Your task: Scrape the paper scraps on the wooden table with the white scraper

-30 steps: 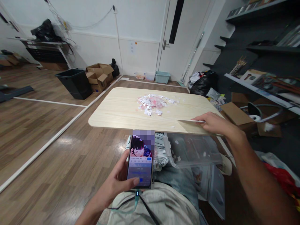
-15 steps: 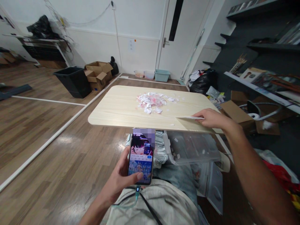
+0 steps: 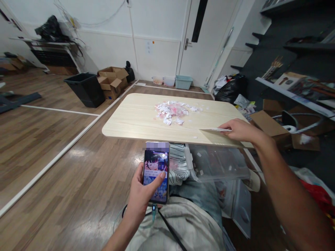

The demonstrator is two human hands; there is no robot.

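My left hand (image 3: 142, 188) is closed around a smartphone (image 3: 154, 190), its thumb lying over the lit screen. A charging cable (image 3: 154, 212) is plugged into the phone's lower end. At the right side of the pale wooden table (image 3: 125, 122), my right hand (image 3: 237, 129) pinches a thin white card or folded paper (image 3: 216, 129), which lies low over the tabletop. Beyond it, a heap of torn white and pink paper scraps (image 3: 171, 111) sits on the table. A small loose scrap (image 3: 195, 137) lies near the front edge.
A clear plastic bin (image 3: 220, 164) with a few scraps stands under the table's front edge. On the floor at left are a black trash bin (image 3: 86, 90) and cardboard boxes (image 3: 112, 82). An open carton (image 3: 269, 120) and a black shelf (image 3: 295, 99) stand at right.
My left thumb has moved up the phone screen, and the phone is more upright. The whole view has shifted slightly. My right hand keeps its place with the white card.
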